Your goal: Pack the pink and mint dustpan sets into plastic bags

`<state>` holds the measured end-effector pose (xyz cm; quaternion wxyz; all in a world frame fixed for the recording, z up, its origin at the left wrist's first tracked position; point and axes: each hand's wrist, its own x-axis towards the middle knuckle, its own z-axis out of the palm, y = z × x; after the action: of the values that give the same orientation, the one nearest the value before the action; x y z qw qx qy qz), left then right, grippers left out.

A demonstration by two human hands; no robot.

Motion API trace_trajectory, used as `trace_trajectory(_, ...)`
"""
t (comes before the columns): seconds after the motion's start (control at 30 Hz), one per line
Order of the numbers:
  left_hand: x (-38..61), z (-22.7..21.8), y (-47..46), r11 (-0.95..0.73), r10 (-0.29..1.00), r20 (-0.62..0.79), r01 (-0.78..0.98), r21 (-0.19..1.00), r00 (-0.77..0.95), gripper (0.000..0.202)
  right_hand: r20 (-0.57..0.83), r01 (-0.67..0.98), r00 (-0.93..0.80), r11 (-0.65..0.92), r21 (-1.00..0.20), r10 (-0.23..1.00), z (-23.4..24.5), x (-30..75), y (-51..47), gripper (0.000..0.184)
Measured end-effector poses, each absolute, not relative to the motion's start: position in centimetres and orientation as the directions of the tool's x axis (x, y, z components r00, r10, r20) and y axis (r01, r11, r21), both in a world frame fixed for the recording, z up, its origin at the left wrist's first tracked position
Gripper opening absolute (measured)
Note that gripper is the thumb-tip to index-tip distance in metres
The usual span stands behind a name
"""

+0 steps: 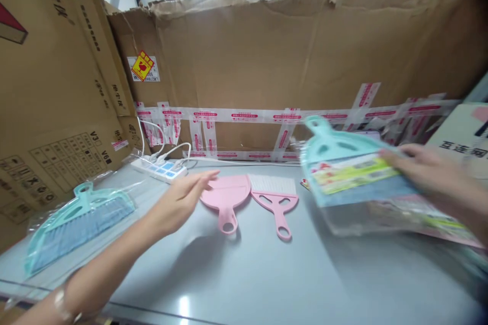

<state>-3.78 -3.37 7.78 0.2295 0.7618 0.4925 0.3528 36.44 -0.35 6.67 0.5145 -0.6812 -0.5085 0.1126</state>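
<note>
My right hand [423, 165] grips a packaged teal dustpan and brush set [335, 144], lifted above the table at the right and blurred by motion. A yellow-green label crosses its front, and clear plastic hangs below. My left hand [181, 200] reaches over the table with fingers stretched out, holding nothing. Its fingertips overlap the left edge of a pink dustpan [229, 193]; whether they touch it I cannot tell. Right beside the dustpan lies a pink brush [278, 205] with white bristles, its handle toward me.
At the left, another teal dustpan and brush set [82, 223] lies in clear plastic. A white power strip [160, 167] with plugged-in cables sits behind. Cardboard [244, 61] walls the back and left. More packaged sets [446, 226] lie at the right on the grey table [244, 284].
</note>
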Motion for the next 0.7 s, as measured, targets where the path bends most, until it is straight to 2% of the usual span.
trace_trajectory(0.03, -2.1, 7.2, -2.6, -0.280, 0.944, 0.156, 0.453, 0.846, 0.293, 0.053, 0.272, 0.503, 0.423, 0.026, -0.864, 0.864, 6.6, 34.1, 0.0, 0.030)
trace_trajectory(0.07, -0.8, 6.7, -1.8, -0.128, 0.945, 0.012, 0.334, 0.934, 0.327, 0.057, 0.184, 0.433, 0.364, 0.009, -0.901, 0.913, 6.4, 31.7, 0.4, 0.028)
trace_trajectory(0.1, 0.2, 6.2, -1.2, -0.001, 0.937, -0.086, 0.247, 0.969, 0.339, 0.057, 0.126, 0.375, 0.278, 0.013, -0.927, 0.952, 6.1, 29.3, 0.8, 0.027)
trace_trajectory(0.17, 1.5, 5.3, -0.4, 0.144, 0.954, -0.161, 0.086, 0.986, 0.251, 0.049, 0.105, 0.357, 0.178, 0.035, -0.934, 0.978, 5.3, 25.2, 1.5, 0.030)
trace_trajectory(0.23, 1.8, 4.6, 0.1, 0.143, 0.986, -0.137, -0.056, 0.988, 0.098, 0.037, 0.243, 0.384, 0.182, 0.158, -0.910, 0.953, 4.5, 22.8, 1.5, 0.034)
trace_trajectory(0.33, 1.3, 3.7, 0.5, 0.037, 0.996, -0.050, -0.176, 0.984, -0.070, 0.034, 0.654, 0.511, 0.235, 0.481, -0.712, 0.720, 3.6, 21.9, 0.0, 0.030)
trace_trajectory(0.37, 1.2, 3.5, 0.6, 0.006, 0.995, -0.026, -0.191, 0.982, -0.101, 0.036, 0.716, 0.530, 0.198, 0.541, -0.653, 0.670, 3.4, 21.9, -0.8, 0.025)
trace_trajectory(0.4, 1.0, 3.2, 0.7, -0.015, 0.992, -0.010, -0.202, 0.979, -0.122, 0.039, 0.711, 0.509, 0.143, 0.564, -0.650, 0.689, 3.1, 21.7, -1.5, 0.021)
trace_trajectory(0.47, 0.9, 2.9, 0.8, -0.042, 0.989, 0.009, -0.226, 0.973, -0.146, 0.041, 0.530, 0.347, 0.048, 0.484, -0.803, 0.846, 2.5, 21.1, -2.8, 0.021)
trace_trajectory(0.53, 1.1, 2.6, 0.7, -0.068, 0.986, 0.028, -0.244, 0.967, -0.165, 0.040, 0.239, 0.109, -0.002, 0.238, -0.965, 0.971, 2.1, 20.1, -3.6, 0.032)
trace_trajectory(0.6, 1.5, 2.5, 0.3, -0.097, 0.980, 0.050, -0.242, 0.965, -0.193, 0.040, 0.022, -0.093, -0.027, 0.020, -0.995, 0.999, 1.9, 19.0, -3.9, 0.045)
trace_trajectory(0.7, 2.3, 2.4, -0.6, -0.134, 0.970, 0.089, -0.192, 0.972, -0.224, 0.045, -0.114, -0.292, -0.033, -0.119, -0.949, 0.993, 1.8, 17.9, -4.0, 0.052)
